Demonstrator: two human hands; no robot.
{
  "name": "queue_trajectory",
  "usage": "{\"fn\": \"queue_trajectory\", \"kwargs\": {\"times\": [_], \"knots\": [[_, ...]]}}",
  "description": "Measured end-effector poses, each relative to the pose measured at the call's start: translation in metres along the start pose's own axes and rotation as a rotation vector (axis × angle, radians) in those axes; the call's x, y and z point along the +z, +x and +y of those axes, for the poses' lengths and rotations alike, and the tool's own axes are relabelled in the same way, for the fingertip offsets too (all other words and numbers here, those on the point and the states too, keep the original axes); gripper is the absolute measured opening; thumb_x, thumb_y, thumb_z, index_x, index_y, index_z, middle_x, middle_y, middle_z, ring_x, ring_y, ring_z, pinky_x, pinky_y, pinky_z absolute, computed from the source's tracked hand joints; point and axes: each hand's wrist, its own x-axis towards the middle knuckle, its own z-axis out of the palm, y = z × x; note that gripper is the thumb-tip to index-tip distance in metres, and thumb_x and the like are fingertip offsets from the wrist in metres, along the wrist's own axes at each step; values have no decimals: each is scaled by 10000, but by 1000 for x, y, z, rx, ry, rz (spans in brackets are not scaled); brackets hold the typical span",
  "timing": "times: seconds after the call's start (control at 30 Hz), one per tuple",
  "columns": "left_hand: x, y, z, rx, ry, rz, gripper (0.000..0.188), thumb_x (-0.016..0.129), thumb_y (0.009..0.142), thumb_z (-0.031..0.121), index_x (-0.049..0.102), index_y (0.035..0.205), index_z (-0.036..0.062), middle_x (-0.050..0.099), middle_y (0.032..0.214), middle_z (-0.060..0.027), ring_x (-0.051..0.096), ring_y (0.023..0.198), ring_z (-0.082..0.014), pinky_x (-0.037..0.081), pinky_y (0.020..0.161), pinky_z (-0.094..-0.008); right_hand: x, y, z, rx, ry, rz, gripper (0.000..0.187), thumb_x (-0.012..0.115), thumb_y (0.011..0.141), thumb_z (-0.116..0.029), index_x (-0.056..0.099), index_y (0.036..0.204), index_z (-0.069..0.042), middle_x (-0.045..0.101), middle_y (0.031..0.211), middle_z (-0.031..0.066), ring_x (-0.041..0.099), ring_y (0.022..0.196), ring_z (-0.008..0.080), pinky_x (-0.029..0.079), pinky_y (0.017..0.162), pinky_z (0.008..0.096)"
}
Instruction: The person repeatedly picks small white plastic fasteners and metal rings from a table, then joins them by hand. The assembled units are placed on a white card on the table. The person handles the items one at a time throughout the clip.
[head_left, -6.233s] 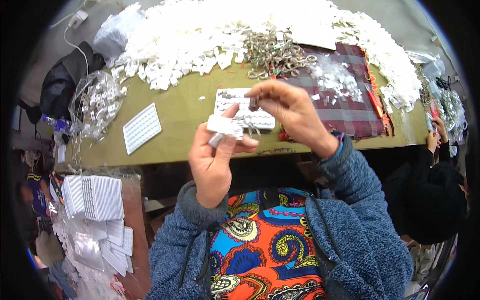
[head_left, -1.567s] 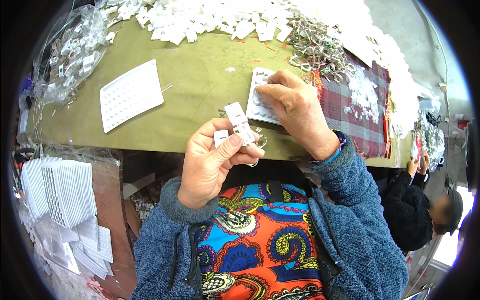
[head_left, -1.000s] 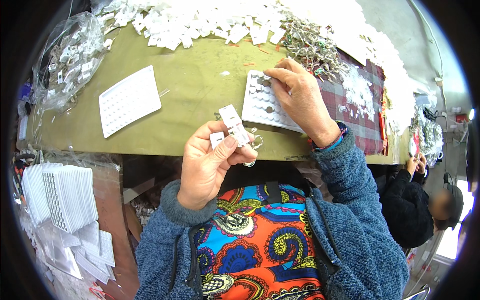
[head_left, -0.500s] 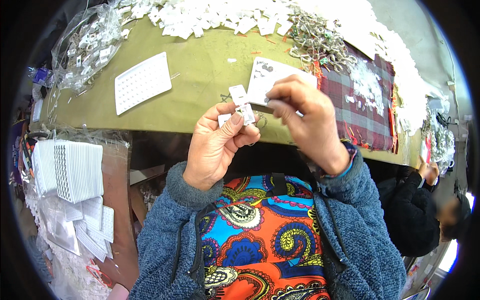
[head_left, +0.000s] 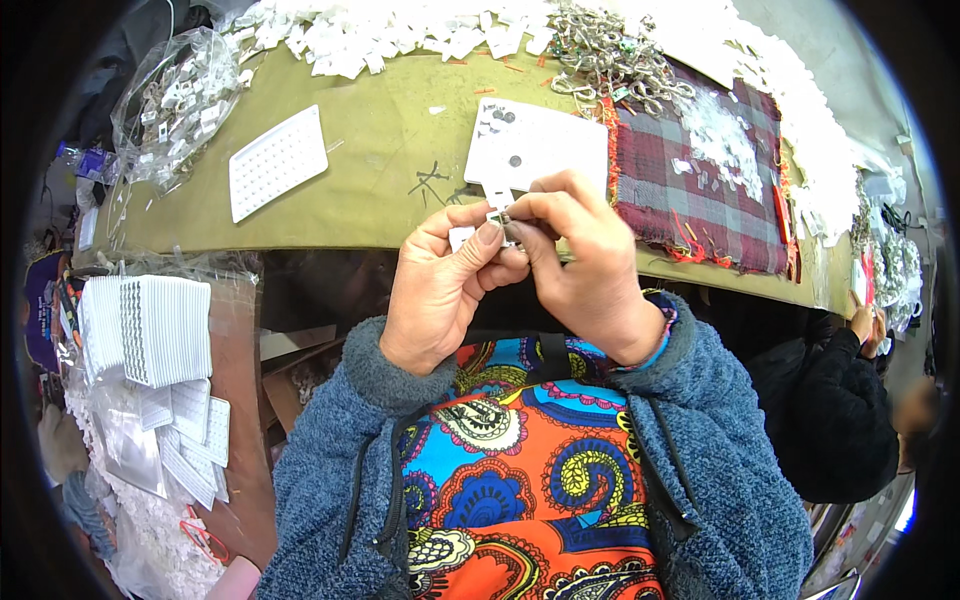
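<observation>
My left hand [head_left: 428, 295] is closed on a small white plastic casing [head_left: 497, 197], its thumb pressed over the part. Another white piece [head_left: 460, 237] shows beside that thumb. My right hand [head_left: 592, 275] meets it there, thumb and forefinger pinched together against the casing. Whatever lies between the right fingertips is too small to make out. Just beyond both hands, a flat white plate [head_left: 560, 150] lies on the green-topped table [head_left: 390, 150]. Several small dark round discs [head_left: 495, 118] are grouped at its far left, and a single disc [head_left: 515, 160] lies closer to my hands.
A dimpled white tray [head_left: 279, 162] lies to the left. White casings [head_left: 390, 35] are heaped along the back beside tangled metal clasps [head_left: 620, 60]. Plaid cloth [head_left: 650, 170] carries small clear pieces. Trays are stacked [head_left: 160, 330] at lower left. Another person [head_left: 830, 420] works at the right.
My right hand has come left and closer, from over the plate onto the casing in my left hand. The single disc on the plate now shows.
</observation>
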Motion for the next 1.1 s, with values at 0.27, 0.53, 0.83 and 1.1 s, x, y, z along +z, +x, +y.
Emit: {"fn": "queue_trajectory", "kwargs": {"times": [0.27,0.53,0.83,1.1], "knots": [[0,-1,3,1,-57,-21,227,572,986,83,579,1186,-23,683,995,-119,700,817,-163,630,749,-322,-4,4,-2,-56,12,-26,165,657,801,74,670,949,5,584,942,130,638,787,274,524,664,335],[-8,-1,10,-32,-128,-52,226,574,985,87,582,1185,-19,690,970,-120,704,809,-168,632,742,-327,-1,16,0,-10,157,30,377,660,775,107,662,1128,-26,648,889,117,659,793,267,531,705,336],[-10,3,17,-2,89,48,205,606,968,75,590,1114,-67,692,933,-136,707,758,-183,625,700,-311,19,11,19,-417,-114,22,413,683,670,18,654,1082,3,677,895,103,659,769,251,504,657,354],[-11,7,27,-50,259,99,208,598,932,57,599,1101,-65,690,911,-195,666,630,-177,598,588,-301,3,27,42,162,-134,81,157,687,830,15,675,987,2,649,903,126,668,758,267,524,661,340]]}}
